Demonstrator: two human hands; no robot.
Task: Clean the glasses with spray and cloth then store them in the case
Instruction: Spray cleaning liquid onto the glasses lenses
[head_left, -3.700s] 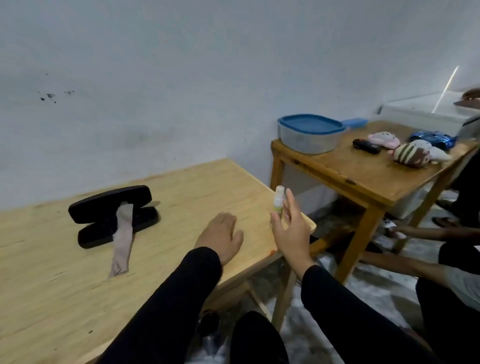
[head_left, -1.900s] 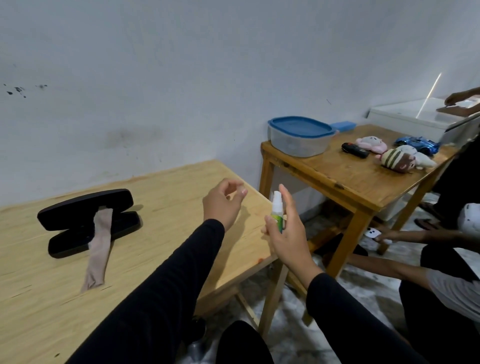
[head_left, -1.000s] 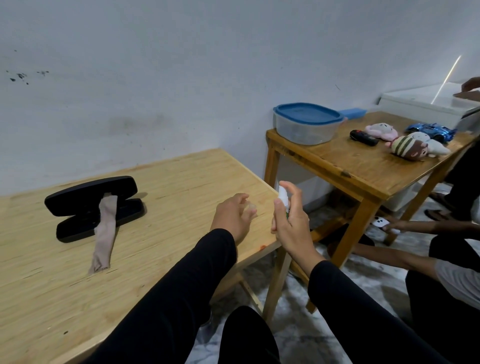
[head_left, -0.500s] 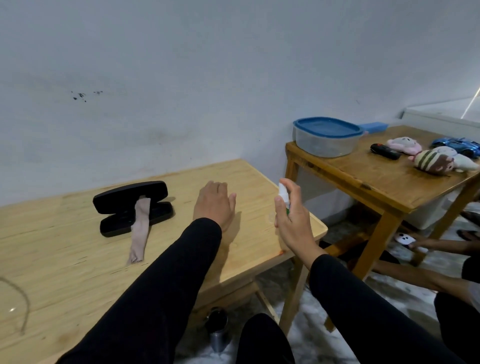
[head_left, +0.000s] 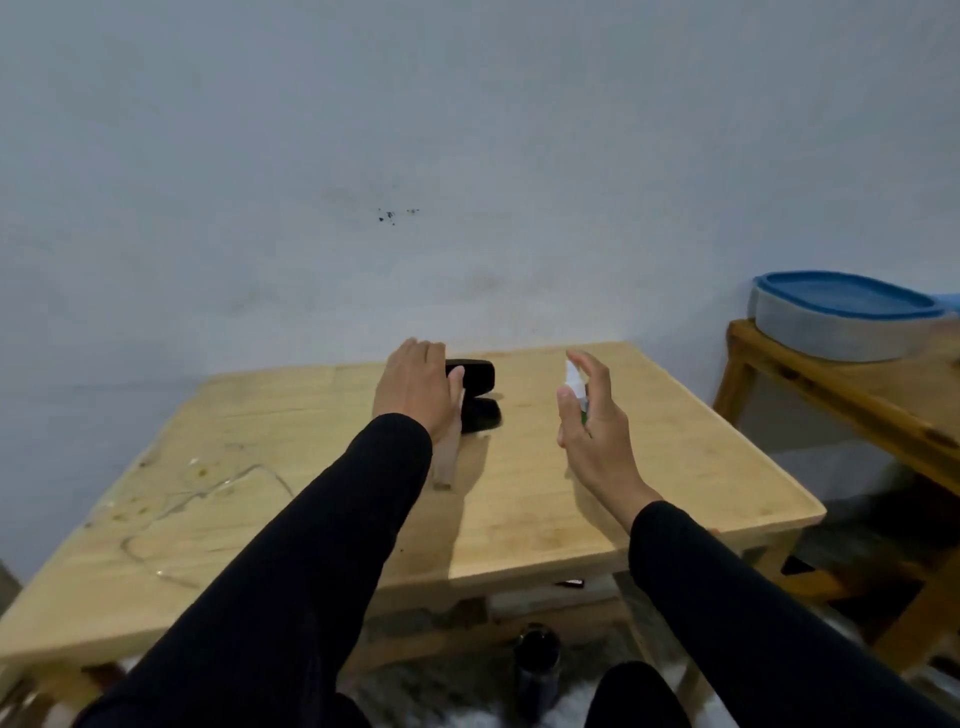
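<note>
Head view: a person sits at a low wooden table (head_left: 649, 467), both black-sleeved arms stretched out over it.
Just changed: the left hand (head_left: 415, 395) has travelled from the near middle of the table to the black glasses case (head_left: 475, 395) by the wall. Its fingers lie fairly straight over the case's open lid, and I cannot tell whether they touch it.
Meaning for the task: I judge the reach is for the cloth or for whatever the case holds, so cleaning proper has not begun.
Cloth: the pinkish cloth (head_left: 445, 467) hangs out of the case and trails toward the person on the tabletop, its upper part hidden behind the left hand.
Right hand: the right hand (head_left: 589, 421) holds the small white spray bottle (head_left: 574, 382) upright between thumb and palm, forefinger raised beside the nozzle, above the table and apart from the case.
Glasses: not visible; whether they lie inside the case cannot be told.
Against the earlier frame: the camera has swung left, so the case now sits centre and only the blue-lidded container (head_left: 841, 317) on the side table (head_left: 831, 384) remains in view. The bottle is gripped as before.
Also here: a dark bottle (head_left: 537, 670) stands on the floor under the table edge.
</note>
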